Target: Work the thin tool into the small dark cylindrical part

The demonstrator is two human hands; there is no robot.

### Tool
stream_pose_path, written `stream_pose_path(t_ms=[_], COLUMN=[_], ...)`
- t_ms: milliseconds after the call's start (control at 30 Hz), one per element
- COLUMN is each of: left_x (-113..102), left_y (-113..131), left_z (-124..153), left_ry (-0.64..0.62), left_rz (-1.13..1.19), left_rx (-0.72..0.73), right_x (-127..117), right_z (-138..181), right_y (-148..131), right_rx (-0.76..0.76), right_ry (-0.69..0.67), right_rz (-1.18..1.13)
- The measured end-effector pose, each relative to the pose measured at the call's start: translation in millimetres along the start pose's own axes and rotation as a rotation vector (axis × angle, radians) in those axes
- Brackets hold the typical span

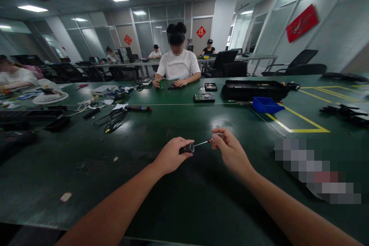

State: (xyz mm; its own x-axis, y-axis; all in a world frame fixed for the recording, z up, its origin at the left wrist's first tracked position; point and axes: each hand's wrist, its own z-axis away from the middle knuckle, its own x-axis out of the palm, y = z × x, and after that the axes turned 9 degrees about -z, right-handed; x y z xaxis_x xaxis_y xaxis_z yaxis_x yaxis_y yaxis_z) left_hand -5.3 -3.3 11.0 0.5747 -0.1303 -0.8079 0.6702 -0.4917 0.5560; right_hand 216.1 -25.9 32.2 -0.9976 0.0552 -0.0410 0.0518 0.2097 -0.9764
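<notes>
My left hand [170,155] is closed round the dark handle of a small screwdriver [190,147], held above the green table [178,196]. Its thin metal shaft runs right to my right hand [229,150], whose fingertips pinch the shaft's far end, where a small red part shows. Both hands hover near the middle of the table, close together.
A person in a white shirt [178,65] sits across the table with small devices. A blue bin [266,105] and a black case [253,89] lie to the far right by yellow tape lines. Black cables [112,119] and tools lie at left. Other people sit farther back.
</notes>
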Motion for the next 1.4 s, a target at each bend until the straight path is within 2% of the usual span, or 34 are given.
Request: stream_pose_path(t_ms=[133, 300, 367, 600, 967, 1200, 1400], left_x=[-1.0, -3.1, -3.2, -0.3, 0.9, 2.3, 2.4], left_y=[2.8, 3.5, 1.2, -1.4, -0.6, -4.8, -6.1], left_z=[-0.1, -0.1, 0.0, -0.6, -0.9, -1.5, -2.6], left_ry=[-0.007, 0.003, 0.009, 0.002, -0.002, -0.012, -0.025], left_rz=[-0.003, 0.006, -0.001, -0.02, -0.037, -0.123, -0.121], left_rx=[-0.016, 0.024, 0.03, 0.019, 0.031, 0.057, 0.017], right_x=[1.3, 0.8, -0.5, 0.7, 2.0, -0.9, -2.5], right_z=[-3.5, -8.8, -10.7, -8.9, -1.1, 5.4, 4.2], right_y=[3.1, 9.2, 12.5, 14.6, 5.5, -1.6, -3.7], right_rx=[0.02, 0.254, 0.302, 0.103, -0.064, -0.235, -0.255], right_ry=[0.01, 0.067, 0.066, 0.124, 0.018, -0.103, -0.038], right_rz=[-0.133, -0.404, -0.427, -0.28, 0.021, 0.371, 0.417])
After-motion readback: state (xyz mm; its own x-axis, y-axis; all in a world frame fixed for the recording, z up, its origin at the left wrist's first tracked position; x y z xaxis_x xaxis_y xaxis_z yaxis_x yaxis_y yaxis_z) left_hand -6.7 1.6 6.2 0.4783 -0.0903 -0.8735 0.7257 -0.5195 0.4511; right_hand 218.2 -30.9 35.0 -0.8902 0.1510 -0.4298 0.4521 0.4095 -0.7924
